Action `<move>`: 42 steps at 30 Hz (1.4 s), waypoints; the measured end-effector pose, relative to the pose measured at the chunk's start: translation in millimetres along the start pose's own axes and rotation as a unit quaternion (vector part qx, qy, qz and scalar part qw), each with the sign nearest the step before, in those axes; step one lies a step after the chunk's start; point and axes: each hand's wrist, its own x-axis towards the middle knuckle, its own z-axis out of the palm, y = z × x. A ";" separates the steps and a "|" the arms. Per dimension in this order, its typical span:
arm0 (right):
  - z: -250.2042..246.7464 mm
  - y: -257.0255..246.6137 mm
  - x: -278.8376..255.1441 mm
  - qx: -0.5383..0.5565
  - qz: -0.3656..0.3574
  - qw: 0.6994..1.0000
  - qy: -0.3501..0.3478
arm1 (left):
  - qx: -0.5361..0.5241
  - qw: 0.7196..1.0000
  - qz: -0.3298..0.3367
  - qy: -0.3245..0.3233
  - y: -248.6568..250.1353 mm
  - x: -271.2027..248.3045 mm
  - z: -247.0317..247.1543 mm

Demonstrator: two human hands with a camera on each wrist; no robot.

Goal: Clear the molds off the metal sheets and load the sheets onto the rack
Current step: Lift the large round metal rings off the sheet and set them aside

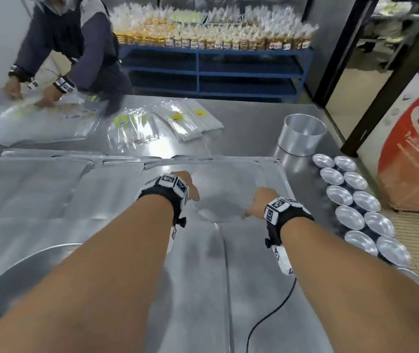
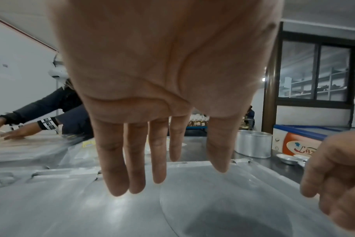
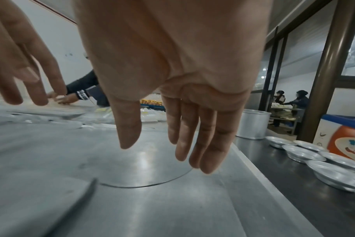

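The flat grey metal sheet (image 1: 267, 179) before us lies bare on the steel table (image 1: 249, 118), its small round silver molds (image 1: 356, 217) set beside it. Our left hand (image 1: 185, 184) and right hand (image 1: 259, 202) hover empty, fingers relaxed. Next we judge: grip the sheet's edges and lift it for the rack, which is unseen.

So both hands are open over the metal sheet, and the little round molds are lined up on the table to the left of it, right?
Not quite: the molds sit to the right of the sheet, as the head view shows. The rest holds: left hand and right hand are open over it.
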 end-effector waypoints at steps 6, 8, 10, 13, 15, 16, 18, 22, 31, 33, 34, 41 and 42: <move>-5.2 14.7 78.9 0.060 0.023 0.998 0.019 | 0.002 0.998 -0.044 -0.033 23.5 83.4 22.9; -3.3 16.0 98.0 0.076 0.035 0.996 0.029 | 0.000 0.997 -0.066 -0.033 29.5 101.1 27.1; -0.4 15.3 112.5 0.092 0.042 0.994 0.042 | -0.009 0.996 -0.084 -0.043 33.7 114.7 32.3; 6.6 11.1 126.3 0.106 0.050 0.991 0.062 | -0.005 0.992 -0.120 -0.034 34.4 132.2 40.3; 10.2 9.9 131.8 0.139 0.074 0.985 0.071 | -0.014 0.988 -0.152 -0.021 33.0 146.1 44.5; 10.3 10.1 133.3 0.164 0.088 0.980 0.074 | -0.014 0.987 -0.161 -0.024 32.8 149.8 43.7; 11.2 12.0 140.8 0.203 0.115 0.970 0.070 | -0.042 0.985 -0.168 -0.019 30.1 147.8 38.9; 6.9 15.9 149.0 0.264 0.143 0.953 0.038 | -0.113 0.979 -0.167 -0.030 21.2 142.0 32.5; -1.1 18.4 138.4 0.404 0.136 0.903 0.055 | -0.101 0.982 -0.160 0.027 24.9 121.4 27.7; -2.5 14.8 134.2 0.417 0.119 0.898 0.068 | -0.118 0.980 -0.158 0.021 23.1 115.4 30.0; -3.8 12.7 132.0 0.425 0.109 0.895 0.074 | -0.134 0.978 -0.156 0.021 21.5 111.2 29.7; -14.5 2.6 93.1 0.519 0.066 0.846 0.101 | -0.227 0.965 -0.130 0.012 7.3 73.8 29.5; -14.1 4.2 87.4 0.527 0.066 0.841 0.100 | -0.231 0.965 -0.126 0.012 4.2 67.6 27.9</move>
